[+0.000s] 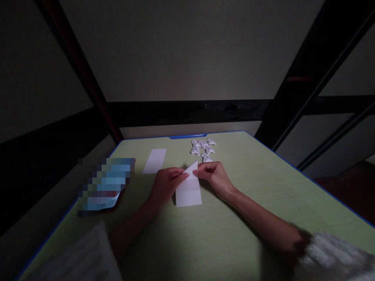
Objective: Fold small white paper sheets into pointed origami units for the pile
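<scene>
Between my hands is a white paper strip (189, 193), its far end folded over into a slanted point. A crease runs across its lower part. My left hand (166, 185) pinches the strip's left edge between thumb and fingers. On the other side, my right hand (215, 177) grips the paper near the folded point, thumb on top. Just beyond the hands lies a cluster of several small folded paper figures (206, 157). A flat white paper strip (155, 160) rests on the table to the left of them.
A pale green table (249, 230) with a blue rim is under everything. At its left side lies a phone or tablet-like device (108, 185) with a blurred-out screen. Behind the table's far edge stands a panelled wall (187, 54) with a dark band.
</scene>
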Demonstrator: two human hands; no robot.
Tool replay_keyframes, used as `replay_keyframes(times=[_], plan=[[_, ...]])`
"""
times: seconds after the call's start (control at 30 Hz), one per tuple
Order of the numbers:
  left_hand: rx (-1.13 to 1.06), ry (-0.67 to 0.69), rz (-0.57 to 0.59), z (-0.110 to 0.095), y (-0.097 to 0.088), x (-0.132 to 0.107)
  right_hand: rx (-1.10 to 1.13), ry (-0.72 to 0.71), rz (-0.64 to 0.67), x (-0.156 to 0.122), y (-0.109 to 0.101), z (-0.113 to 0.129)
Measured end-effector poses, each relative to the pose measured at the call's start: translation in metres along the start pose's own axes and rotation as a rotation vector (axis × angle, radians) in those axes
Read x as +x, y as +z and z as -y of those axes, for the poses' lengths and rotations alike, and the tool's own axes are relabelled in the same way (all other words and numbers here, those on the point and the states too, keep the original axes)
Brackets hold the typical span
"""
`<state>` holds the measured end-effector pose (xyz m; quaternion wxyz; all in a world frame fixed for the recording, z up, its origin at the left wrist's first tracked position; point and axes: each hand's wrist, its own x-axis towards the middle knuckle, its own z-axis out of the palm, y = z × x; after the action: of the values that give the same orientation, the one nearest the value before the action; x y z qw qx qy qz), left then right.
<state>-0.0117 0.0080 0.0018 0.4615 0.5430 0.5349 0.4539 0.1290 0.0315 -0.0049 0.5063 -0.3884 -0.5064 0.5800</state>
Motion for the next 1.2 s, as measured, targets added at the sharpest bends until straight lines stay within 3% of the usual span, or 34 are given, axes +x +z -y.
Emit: replay_keyframes(times=[0.43, 0.77, 1.2], plan=[[-0.018, -0.036, -0.065, -0.0038, 0.0016, -0.0006, -0.039, 0.007, 0.033, -0.0013, -0.0007, 0.0005], [-0.054, -0.030, -0.051, -0.0025, 0.0024, -0.0004, 0.207, -0.104, -0.044, 0.0003, 0.0013, 0.0020], [-0.021, -0.019, -0.040, -0.0037, 0.0042, -0.0036, 0.221, -0.032, -0.094, 0.0002, 0.0023, 0.0016]])
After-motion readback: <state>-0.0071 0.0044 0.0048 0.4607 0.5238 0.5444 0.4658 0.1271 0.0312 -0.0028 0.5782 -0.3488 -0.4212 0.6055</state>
